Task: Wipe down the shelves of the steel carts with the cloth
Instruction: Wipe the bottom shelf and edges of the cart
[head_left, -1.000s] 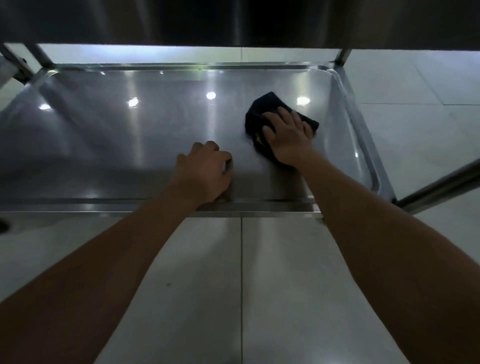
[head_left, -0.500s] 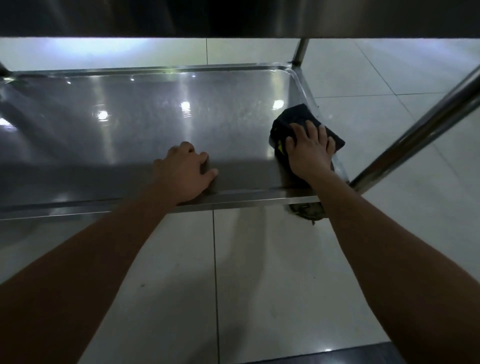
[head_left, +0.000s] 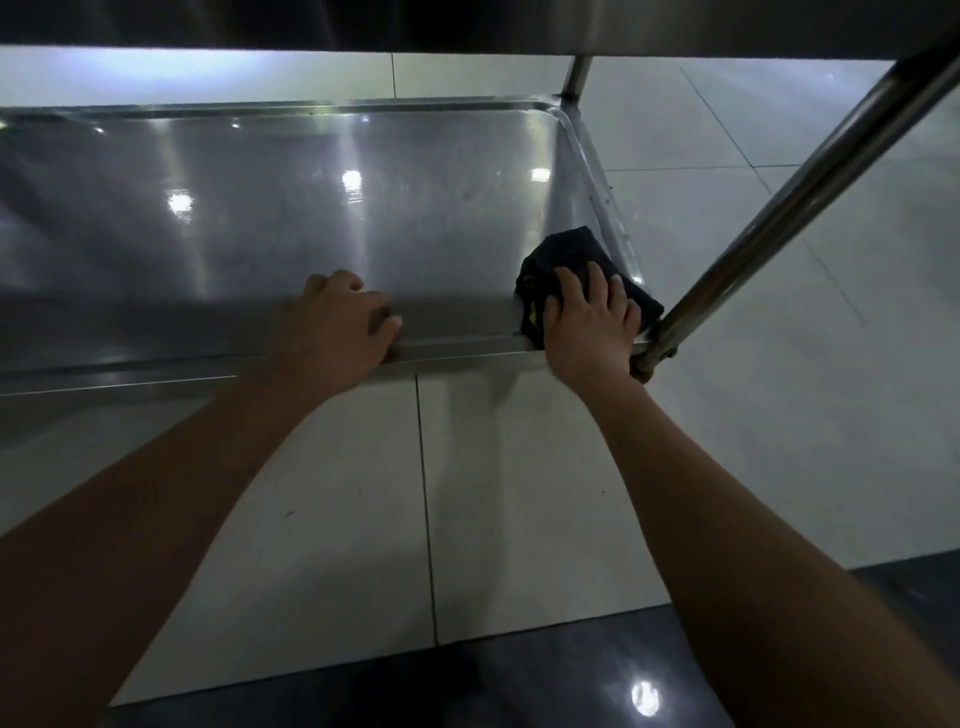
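Steel fills the upper half of the view: the lower shelf (head_left: 260, 218) of a cart, a shallow tray with a raised rim, its brushed surface catching several round reflections of ceiling lights. A dark cloth (head_left: 576, 254) lies crumpled in the shelf's near right corner, against the right rim and just beside the near one. The right hand (head_left: 589, 325) lies flat on top of it, fingers spread and nearly straight, pressing it to the metal rather than gripping it; a small yellow mark shows on the cloth beside the thumb. The left hand (head_left: 337, 325) rests on the near rim, well to the left of the cloth, fingers loosely bent over the edge onto the shelf surface, thumb lying along the rim; it has hold of nothing else.

A round steel cart post (head_left: 779, 218) slants up from the near right corner, just beside the right hand and touching or almost touching the cloth's outer edge. A second post (head_left: 576, 78) rises from the far right corner. The underside of the upper shelf (head_left: 467, 23) spans the top of the frame as a dark band. Beneath and around the cart is a floor of pale tiles (head_left: 519, 493), with a darker glossy strip (head_left: 519, 686) at the bottom reflecting one light.
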